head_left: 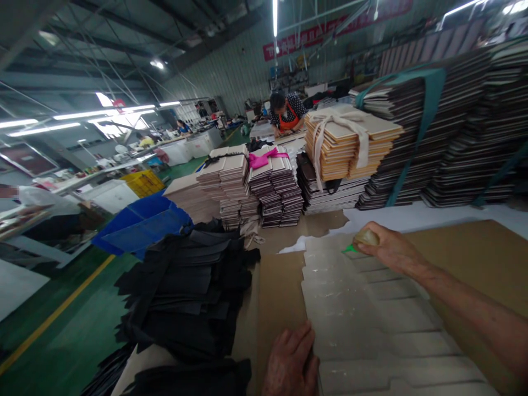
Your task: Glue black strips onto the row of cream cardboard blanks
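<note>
My right hand [385, 247] is wrapped round a squeeze bottle [366, 237], pale and yellowish with a green nozzle. Its tip points left, over the far part of a row of overlapping grey-beige sheets [346, 308]. Small shiny wet-looking spots dot the sheets' left portion. Near the bottom of the view, my left hand [292, 360] lies with fingers stretched out on the brown board [280, 286], against the stepped left edge of the sheets. Whether its fingertips press on the sheets, I cannot tell.
Left of the board lies a heap of black strips [185, 286]. Tied stacks of panels [235, 181] and an orange-edged bundle [334, 148] stand behind, with tall dark stacks [454, 121] at right. A blue bin [142, 220] sits at left. Another person [286, 113] works farther back.
</note>
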`<state>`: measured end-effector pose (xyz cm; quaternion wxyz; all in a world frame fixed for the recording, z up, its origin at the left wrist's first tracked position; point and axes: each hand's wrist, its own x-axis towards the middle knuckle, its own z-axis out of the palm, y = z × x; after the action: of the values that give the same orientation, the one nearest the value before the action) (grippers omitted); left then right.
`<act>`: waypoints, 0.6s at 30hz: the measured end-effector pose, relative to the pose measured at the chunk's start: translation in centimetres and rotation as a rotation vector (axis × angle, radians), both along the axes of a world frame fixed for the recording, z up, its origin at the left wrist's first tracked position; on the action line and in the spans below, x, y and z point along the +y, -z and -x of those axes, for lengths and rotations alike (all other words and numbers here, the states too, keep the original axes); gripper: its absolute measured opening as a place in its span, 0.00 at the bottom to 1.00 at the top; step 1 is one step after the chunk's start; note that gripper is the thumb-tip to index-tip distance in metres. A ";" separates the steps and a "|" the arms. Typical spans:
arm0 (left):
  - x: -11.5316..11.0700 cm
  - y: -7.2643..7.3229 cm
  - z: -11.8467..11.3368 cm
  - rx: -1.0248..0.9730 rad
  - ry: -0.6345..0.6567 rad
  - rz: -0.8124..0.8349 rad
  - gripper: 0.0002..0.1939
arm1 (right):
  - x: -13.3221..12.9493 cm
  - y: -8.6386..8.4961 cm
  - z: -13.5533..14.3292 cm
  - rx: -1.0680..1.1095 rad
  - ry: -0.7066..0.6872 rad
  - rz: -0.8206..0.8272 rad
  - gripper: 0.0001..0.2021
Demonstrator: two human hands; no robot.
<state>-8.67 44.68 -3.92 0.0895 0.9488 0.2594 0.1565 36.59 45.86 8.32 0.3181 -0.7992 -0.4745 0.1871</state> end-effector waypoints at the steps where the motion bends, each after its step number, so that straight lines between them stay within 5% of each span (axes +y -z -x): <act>1: 0.1 0.1 0.0 -0.007 0.009 -0.017 0.31 | 0.0 0.0 0.0 0.002 -0.004 -0.004 0.18; 9: 1.8 1.3 0.1 0.029 0.098 -0.201 0.30 | -3.3 -0.6 -5.7 -0.061 0.114 0.015 0.19; 18: 2.8 1.6 0.4 0.000 0.143 -0.369 0.29 | -2.4 0.8 -4.0 -0.022 0.089 -0.011 0.19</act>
<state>-9.05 47.53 -5.53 -0.0753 0.9651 0.1583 0.1946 40.60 43.44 7.52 0.3254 -0.8198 -0.4427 0.1615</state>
